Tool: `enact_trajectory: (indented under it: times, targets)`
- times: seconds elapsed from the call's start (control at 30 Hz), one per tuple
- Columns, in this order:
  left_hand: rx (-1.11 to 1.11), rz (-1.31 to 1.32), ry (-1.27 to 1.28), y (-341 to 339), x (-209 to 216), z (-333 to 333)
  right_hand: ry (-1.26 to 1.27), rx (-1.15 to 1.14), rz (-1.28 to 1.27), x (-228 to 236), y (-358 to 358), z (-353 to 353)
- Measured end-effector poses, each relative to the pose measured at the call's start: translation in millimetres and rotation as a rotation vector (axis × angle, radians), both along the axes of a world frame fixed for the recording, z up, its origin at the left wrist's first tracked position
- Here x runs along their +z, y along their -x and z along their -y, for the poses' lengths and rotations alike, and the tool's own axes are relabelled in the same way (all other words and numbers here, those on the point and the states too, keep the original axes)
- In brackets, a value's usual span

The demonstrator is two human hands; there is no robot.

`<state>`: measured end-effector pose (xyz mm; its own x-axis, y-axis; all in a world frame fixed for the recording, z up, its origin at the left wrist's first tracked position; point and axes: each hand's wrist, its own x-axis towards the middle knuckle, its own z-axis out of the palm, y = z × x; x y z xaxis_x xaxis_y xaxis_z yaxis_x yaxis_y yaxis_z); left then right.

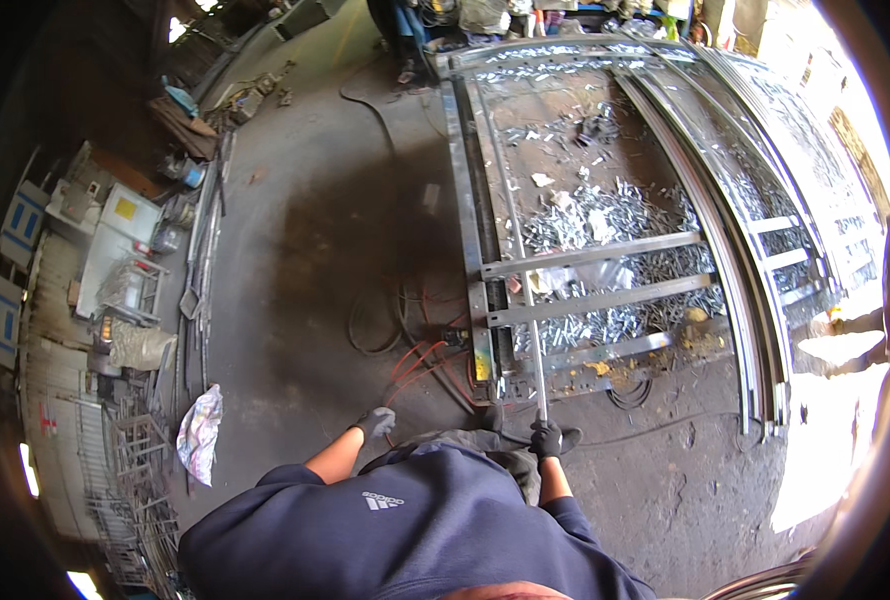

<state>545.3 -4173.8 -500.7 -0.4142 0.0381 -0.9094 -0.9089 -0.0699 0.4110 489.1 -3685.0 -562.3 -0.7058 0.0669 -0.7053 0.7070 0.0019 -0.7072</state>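
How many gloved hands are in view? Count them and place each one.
2: the left hand is over the floor; the right hand holds the near end of a long metal bar. Others may be hidden in the dark edges.

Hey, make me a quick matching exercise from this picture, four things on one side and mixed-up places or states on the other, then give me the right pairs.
Things:
1. Right hand
2. Left hand
3. Orange cord
4. Metal scraps

Places or states:
A. Lying on the floor
B. Strewn within the metal frame
C. In a grey glove, apart from the metal bar
D. In a dark glove, closed around the metal bar

Right pairs: 1-D, 2-C, 3-A, 4-B.
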Motion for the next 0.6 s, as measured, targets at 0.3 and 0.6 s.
enact_trajectory:
  times: [0.3, 0.6]
  targets:
    - [-0.39, 0.134, 0.269, -27.0, -26.3, -3.0, -0.232, -0.051, -0.124, 34.9, 2.7, 13.1]
    - [-0.057, 0.054, 0.109, -19.4, -3.6, -3.5, -0.563, 0.192, -0.591, -14.7, 31.2, 22.3]
